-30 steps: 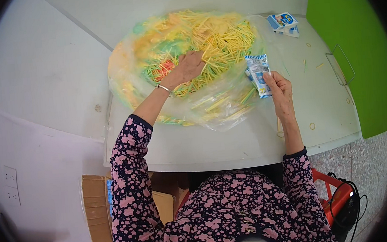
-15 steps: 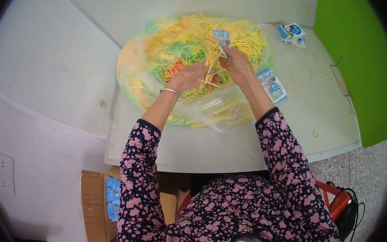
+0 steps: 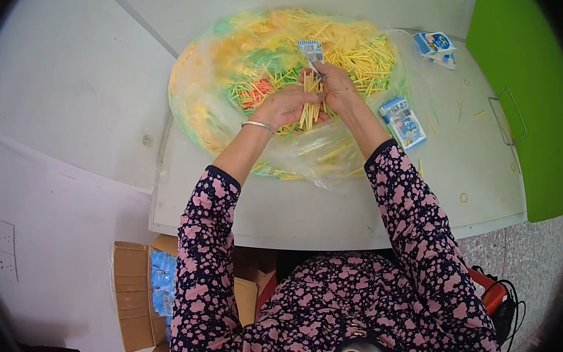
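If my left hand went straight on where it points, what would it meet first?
Probably your right hand, just past the sticks your left hand holds, though depth is unclear.

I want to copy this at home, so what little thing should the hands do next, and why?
Perhaps the left hand should even up the bundle of thin sticks: the bundle sits between both hands, and its lower ends look uneven. The right hand also holds a blue-and-white packet, so the left seems freer.
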`<state>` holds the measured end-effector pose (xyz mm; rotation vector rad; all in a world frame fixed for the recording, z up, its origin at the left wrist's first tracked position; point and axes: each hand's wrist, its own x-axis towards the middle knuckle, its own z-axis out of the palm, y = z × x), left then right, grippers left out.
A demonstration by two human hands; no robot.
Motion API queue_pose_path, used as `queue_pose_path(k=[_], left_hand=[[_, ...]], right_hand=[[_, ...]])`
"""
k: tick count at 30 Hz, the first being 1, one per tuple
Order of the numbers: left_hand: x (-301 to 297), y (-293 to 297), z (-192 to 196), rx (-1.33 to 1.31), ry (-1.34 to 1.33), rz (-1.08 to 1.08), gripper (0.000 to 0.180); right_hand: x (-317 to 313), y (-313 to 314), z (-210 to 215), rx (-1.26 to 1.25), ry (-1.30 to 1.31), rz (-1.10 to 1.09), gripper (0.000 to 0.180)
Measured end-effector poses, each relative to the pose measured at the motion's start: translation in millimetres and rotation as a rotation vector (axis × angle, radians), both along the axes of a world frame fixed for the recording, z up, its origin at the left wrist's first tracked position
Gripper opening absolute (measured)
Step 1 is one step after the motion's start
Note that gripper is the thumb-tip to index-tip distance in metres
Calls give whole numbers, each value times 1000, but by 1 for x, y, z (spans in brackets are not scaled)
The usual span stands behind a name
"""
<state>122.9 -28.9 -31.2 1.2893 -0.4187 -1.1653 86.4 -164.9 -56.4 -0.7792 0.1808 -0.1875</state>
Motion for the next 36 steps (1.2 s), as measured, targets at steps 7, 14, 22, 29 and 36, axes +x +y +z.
queue_pose_path(k=[7, 14, 22, 29, 36], left_hand=[[-12, 2, -4, -83, -79, 128, 19], [-16, 9, 8, 18, -488, 164, 20], [-12, 3, 6, 141, -881, 232, 22], [-23, -6, 20, -315, -185, 463, 18], [-50, -30, 9, -512, -236, 668, 16]], right_hand=[[-15, -18, 16, -211, -59, -181, 16], [-62, -51, 26, -392, -111, -187, 19], [-84, -53, 14, -444, -77, -35, 21], [-70, -25, -3, -94, -67, -114, 25], [-43, 34, 6, 575, -100, -145, 23]])
